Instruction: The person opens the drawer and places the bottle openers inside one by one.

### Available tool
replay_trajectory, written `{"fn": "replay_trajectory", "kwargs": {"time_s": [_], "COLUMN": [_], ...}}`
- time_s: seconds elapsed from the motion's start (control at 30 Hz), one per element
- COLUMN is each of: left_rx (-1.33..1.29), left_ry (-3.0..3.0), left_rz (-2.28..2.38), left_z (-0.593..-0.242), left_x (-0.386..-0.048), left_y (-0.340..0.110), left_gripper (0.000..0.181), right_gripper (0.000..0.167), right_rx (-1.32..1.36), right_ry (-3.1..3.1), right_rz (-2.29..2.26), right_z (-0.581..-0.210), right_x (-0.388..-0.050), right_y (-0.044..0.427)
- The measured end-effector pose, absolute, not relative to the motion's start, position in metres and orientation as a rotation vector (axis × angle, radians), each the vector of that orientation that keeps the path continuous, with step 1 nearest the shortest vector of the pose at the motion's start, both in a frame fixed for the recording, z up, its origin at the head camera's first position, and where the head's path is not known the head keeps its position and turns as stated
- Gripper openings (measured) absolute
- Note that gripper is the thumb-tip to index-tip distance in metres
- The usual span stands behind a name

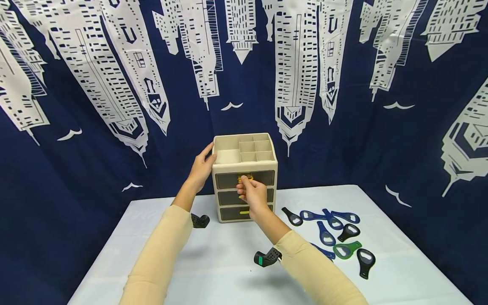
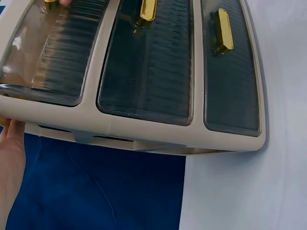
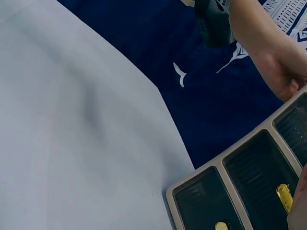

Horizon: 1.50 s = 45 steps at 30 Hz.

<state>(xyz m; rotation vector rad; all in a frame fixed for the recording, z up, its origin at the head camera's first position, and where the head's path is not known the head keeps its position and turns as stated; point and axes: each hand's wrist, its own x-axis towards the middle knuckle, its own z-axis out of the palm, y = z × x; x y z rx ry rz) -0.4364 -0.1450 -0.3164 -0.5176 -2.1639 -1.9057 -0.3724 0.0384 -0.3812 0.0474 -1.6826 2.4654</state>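
Observation:
A cream desktop organizer [image 1: 244, 166] stands upright at the back of the table, with three dark see-through drawers and an open divided top. My left hand [image 1: 200, 169] rests against its upper left side, fingers extended along the wall. At the front, my right hand [image 1: 254, 194] pinches the gold handle [image 1: 249, 177] of the top drawer [image 1: 226, 181]. That drawer looks flush with the frame. The left wrist view shows the middle drawer [image 2: 148, 72] and bottom drawer [image 2: 230, 81] closed, each with a gold handle. Only part of my right hand [image 3: 298, 206] appears in the right wrist view.
Several bottle openers lie on the table's right side, among them a blue one [image 1: 325, 234], a green one [image 1: 346, 250] and a black one [image 1: 366, 260]. My right forearm partly covers another blue one. A dark blue cloth [image 1: 183, 161] with white buildings hangs behind the white table [image 1: 217, 271].

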Motion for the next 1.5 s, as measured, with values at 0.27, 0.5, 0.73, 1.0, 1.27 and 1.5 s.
{"fn": "replay_trajectory", "kwargs": {"time_s": [0.27,0.5,0.73,1.0,1.27,1.5], "left_rx": [-0.543,-0.551,-0.551,-0.578,-0.548,-0.553], "left_ry": [-2.135,-2.182,-2.163,-2.168,-2.183,-2.146], "left_rz": [-1.883,-1.820,-1.814,-1.816,-1.749,-1.756], "left_z": [-0.318,-0.321,-0.327,-0.321,-0.311,-0.321], "left_x": [-0.438,-0.436,-0.435,-0.438,-0.430,-0.437], "left_y": [-0.149,-0.147,-0.148,-0.148,-0.148,-0.145], "left_gripper": [0.055,0.056,0.054,0.055,0.053,0.052], "right_gripper": [0.035,0.036,0.038,0.039,0.038,0.036], "right_rx": [0.084,0.045,0.084,0.137,0.153,0.143], "right_ry": [-1.703,-1.723,-1.736,-1.709,-1.641,-1.596], "right_rz": [2.445,2.438,2.446,2.388,2.402,2.405], "right_z": [-0.379,-0.383,-0.388,-0.388,-0.389,-0.395], "right_x": [-0.364,-0.354,-0.341,-0.336,-0.328,-0.315], "right_y": [0.036,0.038,0.040,0.037,0.033,0.035]}}
